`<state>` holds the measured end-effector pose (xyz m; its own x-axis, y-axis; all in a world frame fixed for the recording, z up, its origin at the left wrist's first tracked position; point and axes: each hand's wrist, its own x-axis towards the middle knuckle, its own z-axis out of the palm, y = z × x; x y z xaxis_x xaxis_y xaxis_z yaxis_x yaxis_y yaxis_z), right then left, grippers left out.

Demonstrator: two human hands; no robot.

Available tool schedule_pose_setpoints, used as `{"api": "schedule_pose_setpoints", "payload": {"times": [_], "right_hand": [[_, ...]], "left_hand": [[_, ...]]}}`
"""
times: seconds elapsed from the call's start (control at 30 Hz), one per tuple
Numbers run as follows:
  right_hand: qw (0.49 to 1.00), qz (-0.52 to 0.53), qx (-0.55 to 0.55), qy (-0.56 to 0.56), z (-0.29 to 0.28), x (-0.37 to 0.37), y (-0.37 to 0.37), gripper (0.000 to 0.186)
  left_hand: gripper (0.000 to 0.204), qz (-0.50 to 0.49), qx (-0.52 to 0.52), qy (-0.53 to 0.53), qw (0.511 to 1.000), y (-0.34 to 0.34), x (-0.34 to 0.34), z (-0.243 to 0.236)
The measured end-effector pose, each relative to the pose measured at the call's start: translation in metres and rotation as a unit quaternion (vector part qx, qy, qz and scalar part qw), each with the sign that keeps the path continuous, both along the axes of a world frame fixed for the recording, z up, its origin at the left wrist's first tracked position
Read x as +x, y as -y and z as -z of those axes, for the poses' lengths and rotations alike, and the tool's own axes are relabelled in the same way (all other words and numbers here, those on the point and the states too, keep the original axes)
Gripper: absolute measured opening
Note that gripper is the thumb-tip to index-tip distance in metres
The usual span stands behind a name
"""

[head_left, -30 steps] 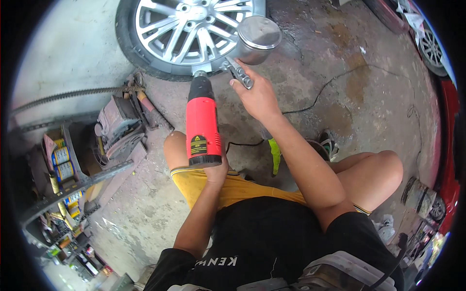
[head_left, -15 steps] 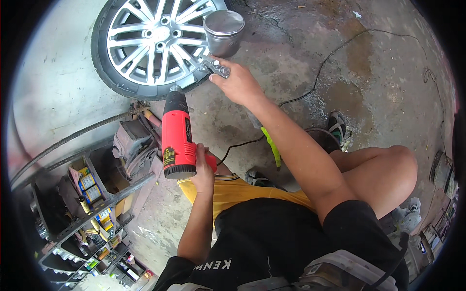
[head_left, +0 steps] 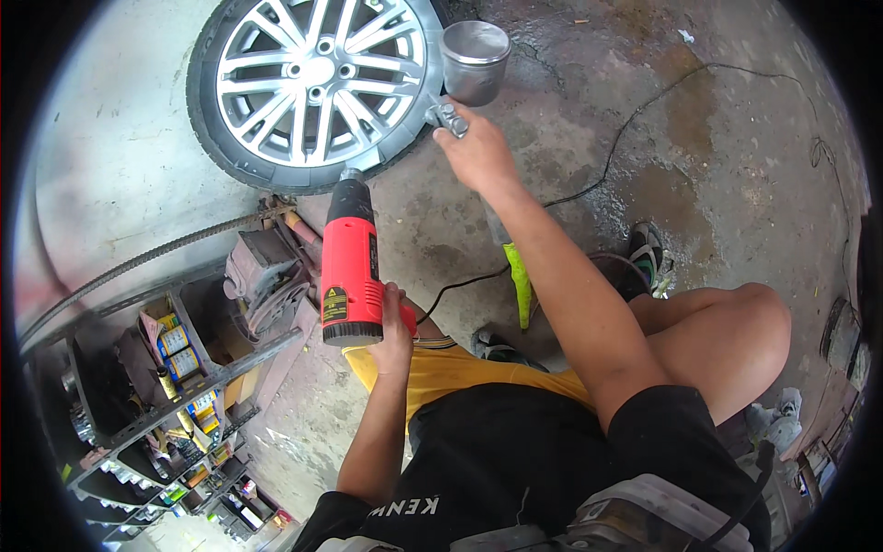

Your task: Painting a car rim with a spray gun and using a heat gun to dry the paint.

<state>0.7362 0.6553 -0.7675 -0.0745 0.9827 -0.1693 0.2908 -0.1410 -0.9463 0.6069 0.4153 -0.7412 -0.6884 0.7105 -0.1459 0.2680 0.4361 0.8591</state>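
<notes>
My left hand point(head_left: 395, 329) is closed round the handle of a red and black heat gun point(head_left: 349, 262), its metal nozzle pointing up toward the lower edge of a car wheel point(head_left: 316, 71). The wheel has a silver multi-spoke rim and a dark tyre, with pale strips along the rim's edge. My right hand point(head_left: 485, 155) grips a metal spray gun point(head_left: 449, 119) with a silver cup point(head_left: 475, 74) on top, beside the wheel's right side. Below that wrist hangs a lime-green hose piece point(head_left: 518, 281), and my forearm hides part of the gun's handle.
A pale wall or panel point(head_left: 110, 156) stands behind the wheel at left. Metal shelving point(head_left: 216, 373) with boxes and tins fills the lower left. A ribbed bar point(head_left: 156, 258) runs above it. A black cord point(head_left: 612, 138) crosses the stained concrete floor point(head_left: 561, 101).
My right hand has moved the spray gun to the right, off the rim's edge to beside the tyre. The heat gun stays nearly in place; the whole view has shifted slightly.
</notes>
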Motion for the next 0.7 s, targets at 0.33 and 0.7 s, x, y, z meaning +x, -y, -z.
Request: {"api": "schedule_pose_setpoints", "payload": {"times": [0.33,0.7], "right_hand": [[0.983,-0.057,-0.028,-0.173,-0.019,-0.016,-0.017,0.055],[0.995,-0.034,-0.048,-0.078,0.016,-0.005,0.005,0.055]], "left_hand": [[0.018,0.012,0.037,-0.011,0.999,0.004,0.005,-0.002],[0.018,0.055,0.018,-0.028,0.998,0.012,-0.002,0.008]]}}
